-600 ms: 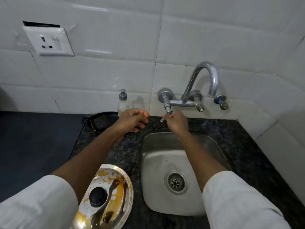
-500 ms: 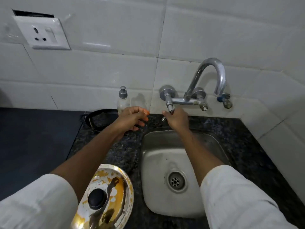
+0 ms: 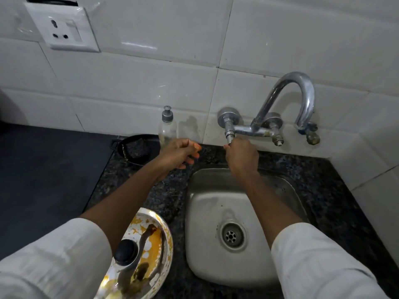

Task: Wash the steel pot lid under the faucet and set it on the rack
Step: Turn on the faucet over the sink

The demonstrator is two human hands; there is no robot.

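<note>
Dark stone makes up the speckled worktop [image 3: 138,190], and the round steel pot lid with a black knob [image 3: 138,251] lies flat on it at the bottom of the view, just left of the sink. Yellow and brown food streaks cover the lid. Nobody is touching it.

Farther back sits a black dish with a dark scrub pad [image 3: 136,149], and next to it a clear bottle with a grey cap [image 3: 167,128]. The left hand [image 3: 179,154] hangs in the air in front of that bottle, fingers loosely curled, holding nothing.

Right of the lid is the steel sink with a round drain [image 3: 207,266], and it looks dry. The right hand [image 3: 243,155] is pinched on the small handle of the curved silver faucet [image 3: 302,98], probably to start the water. No water is seen coming out.

The lid lies down and back toward the person from both hands, under the left arm. So the left hand is nearer and would have to pull back to reach the knob. No rack is in view.
</note>
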